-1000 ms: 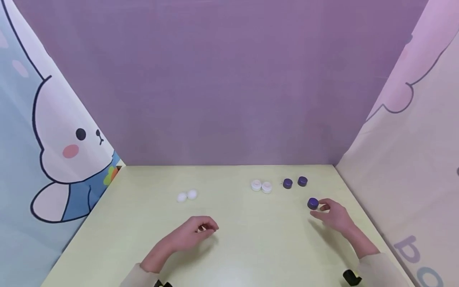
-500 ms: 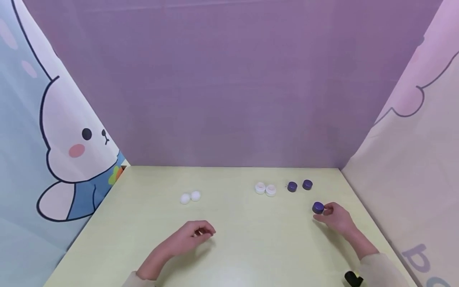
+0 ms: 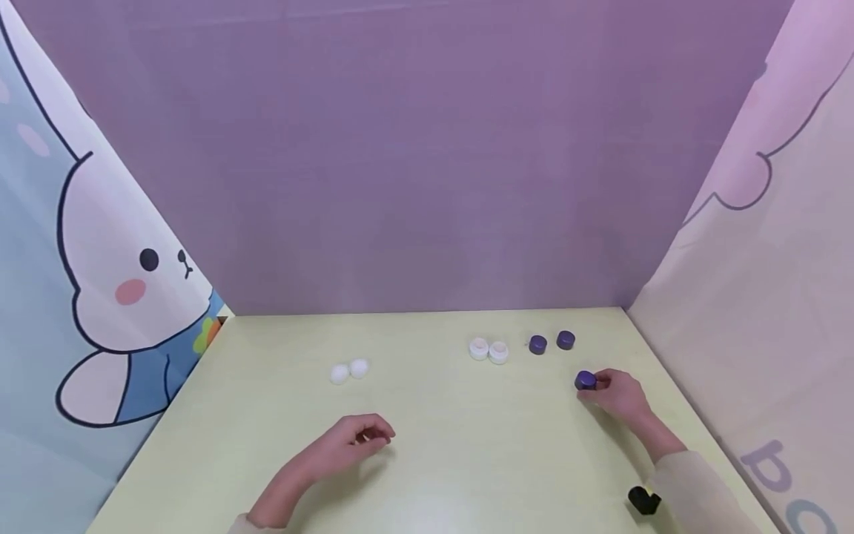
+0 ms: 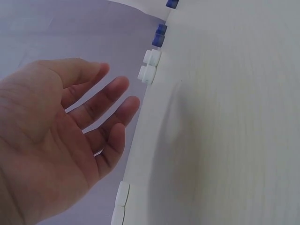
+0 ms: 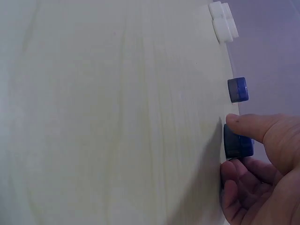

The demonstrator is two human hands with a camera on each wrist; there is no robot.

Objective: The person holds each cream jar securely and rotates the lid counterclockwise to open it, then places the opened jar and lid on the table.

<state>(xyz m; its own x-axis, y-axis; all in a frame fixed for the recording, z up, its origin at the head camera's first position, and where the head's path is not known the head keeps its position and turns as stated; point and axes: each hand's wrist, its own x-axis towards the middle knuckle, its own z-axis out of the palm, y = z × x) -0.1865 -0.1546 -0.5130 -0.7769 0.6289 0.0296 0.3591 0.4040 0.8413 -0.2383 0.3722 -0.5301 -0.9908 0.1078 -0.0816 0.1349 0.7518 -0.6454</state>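
Note:
My right hand (image 3: 619,397) pinches a small round dark blue pot (image 3: 585,380) between thumb and fingers, at the right of the table. Seen from the right wrist, the thumb lies across one side of this pot (image 5: 238,143) and the fingers curl at its other side. Two similar dark blue pots (image 3: 537,345) stand farther back. My left hand (image 3: 343,446) hovers over the table with its fingers loosely bent. Nothing is in its grasp, as the left wrist view shows its bare palm and fingers (image 4: 96,108).
Two small white round pots (image 3: 488,351) stand side by side at the back, left of the blue ones. Farther left lie two flat white discs (image 3: 349,370). A purple cloth wall (image 3: 427,156) rises behind the pale table (image 3: 454,475); printed cloths flank both sides.
My right hand's thumb and fingers have drawn in onto the nearest blue pot. My left hand has sunk slightly toward the near side. The pots and discs keep their places.

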